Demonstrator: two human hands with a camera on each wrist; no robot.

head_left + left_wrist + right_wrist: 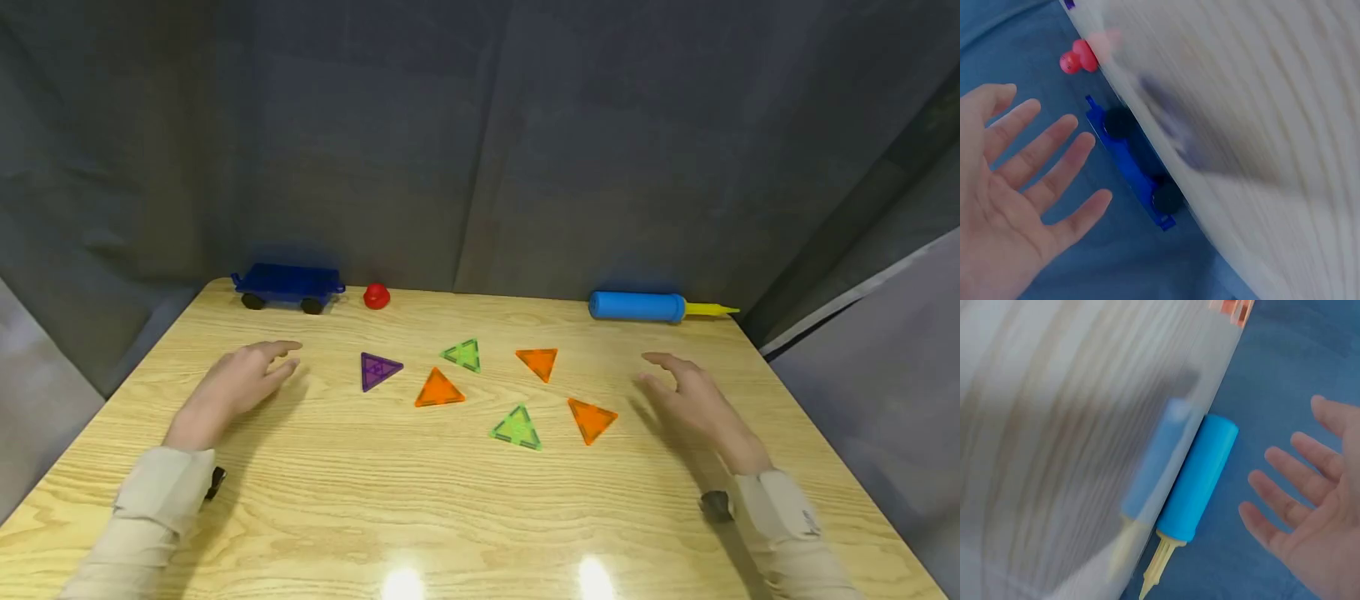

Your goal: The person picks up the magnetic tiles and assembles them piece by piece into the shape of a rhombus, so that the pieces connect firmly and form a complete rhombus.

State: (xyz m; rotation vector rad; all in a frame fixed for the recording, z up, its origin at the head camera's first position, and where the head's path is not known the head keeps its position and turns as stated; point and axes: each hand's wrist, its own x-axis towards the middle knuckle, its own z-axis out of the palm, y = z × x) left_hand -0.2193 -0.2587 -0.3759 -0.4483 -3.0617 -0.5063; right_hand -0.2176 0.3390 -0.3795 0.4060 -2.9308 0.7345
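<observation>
My left hand [236, 383] hovers over the left side of the table, fingers spread and holding nothing; its nearest tile is a purple triangle [378, 370]. Over the right side, my right hand [693, 400] is likewise empty with its fingers extended, near an orange triangle [592, 419]. Between the hands lie two green triangles, one farther back [464, 355] and one nearer [517, 428], plus two more orange triangles, one left of centre [438, 389] and another behind on the right [538, 362]. All the tiles lie flat and apart.
Along the back edge stand a dark blue toy wagon [288, 286] with black wheels and a small red toy [377, 296]. At the back right lies a blue hand pump [637, 306] with a yellow nozzle. A dark curtain [480, 150] hangs behind the wooden table [375, 508].
</observation>
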